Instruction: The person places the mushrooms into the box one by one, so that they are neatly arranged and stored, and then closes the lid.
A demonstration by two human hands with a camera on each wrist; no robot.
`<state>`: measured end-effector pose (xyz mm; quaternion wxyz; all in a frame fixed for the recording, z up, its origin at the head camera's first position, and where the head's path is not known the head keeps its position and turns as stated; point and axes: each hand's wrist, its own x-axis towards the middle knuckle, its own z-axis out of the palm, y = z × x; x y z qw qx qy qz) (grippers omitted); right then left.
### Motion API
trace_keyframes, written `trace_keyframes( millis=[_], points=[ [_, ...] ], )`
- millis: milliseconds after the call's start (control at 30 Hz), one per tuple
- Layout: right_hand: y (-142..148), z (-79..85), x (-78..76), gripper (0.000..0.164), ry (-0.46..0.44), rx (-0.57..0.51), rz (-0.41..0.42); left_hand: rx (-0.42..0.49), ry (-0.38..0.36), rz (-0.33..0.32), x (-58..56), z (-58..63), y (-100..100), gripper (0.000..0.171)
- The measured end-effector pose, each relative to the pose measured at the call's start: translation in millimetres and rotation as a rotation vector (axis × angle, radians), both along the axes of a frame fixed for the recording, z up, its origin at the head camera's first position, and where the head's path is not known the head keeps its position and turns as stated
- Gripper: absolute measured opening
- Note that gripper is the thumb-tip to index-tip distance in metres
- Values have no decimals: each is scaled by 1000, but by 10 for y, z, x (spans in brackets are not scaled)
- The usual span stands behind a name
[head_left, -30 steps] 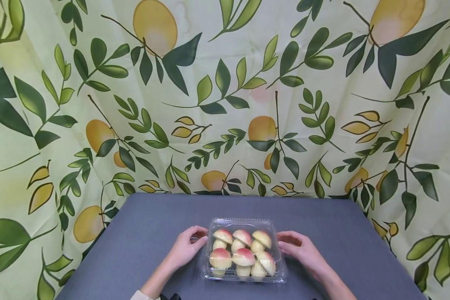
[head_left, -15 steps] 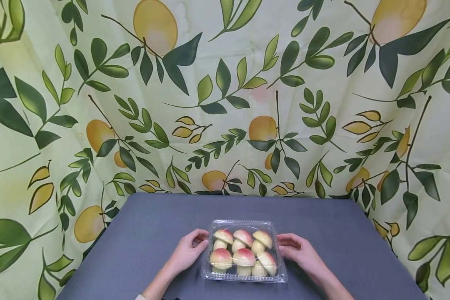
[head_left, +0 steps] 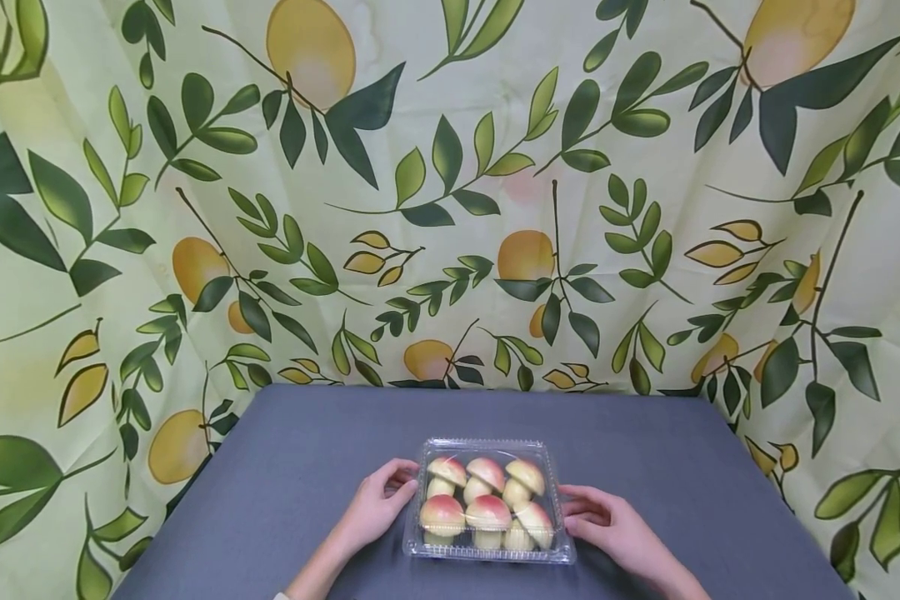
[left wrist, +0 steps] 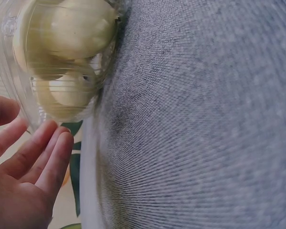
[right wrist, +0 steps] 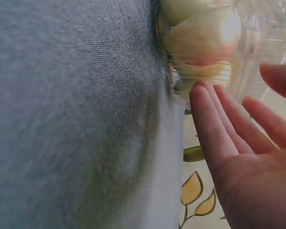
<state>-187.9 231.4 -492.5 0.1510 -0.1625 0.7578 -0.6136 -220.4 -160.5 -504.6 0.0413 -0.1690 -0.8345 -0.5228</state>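
A clear plastic clamshell box [head_left: 487, 553] sits on the table, its lid down over several mushroom-shaped pieces [head_left: 442, 515] with red-and-cream caps and pale stems. My left hand [head_left: 378, 504] is at the left side of the box, fingers loosely bent. In the left wrist view, the fingertips [left wrist: 47, 125] reach right up to the box's ribbed wall. On the opposite side is my right hand [head_left: 611, 529], its fingers extended and the thumb held apart. The right wrist view has these fingertips [right wrist: 202, 88] overlapping the ribbed wall.
The table [head_left: 330, 433] has a dark blue-grey cloth surface. A pale curtain [head_left: 450, 275] printed with lemons and leaves encloses it at the back and both sides.
My right hand has slid a little toward the front along the box's right side. The left hand and the box have barely shifted.
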Motion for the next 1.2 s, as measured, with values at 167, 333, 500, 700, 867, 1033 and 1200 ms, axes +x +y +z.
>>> trace_keyframes(
  millis=[167,333,500,700,867,1033,1200],
  points=[
    [44,-12,77,61,-61,-12,69,-17,31,-9,-1,-20,-9,22],
    [24,-38,122,67,-111,2,81,-33,52,-15,0,-38,-18,22],
    [-39,-55,164,74,-108,52,32,-28,30,-10,3,-42,-16,23],
    [-95,-43,213,79,-138,14,-1,-5,12,-23,16,-47,-16,27],
    [-112,-40,232,81,-159,-25,-2,27,-46,-68,77,-6,-38,36],
    [-122,-45,231,81,-164,-31,1,18,-122,-143,201,60,-123,44],
    [-120,-43,235,80,-166,-23,-7,7,-171,-256,314,87,-199,51]
  ],
)
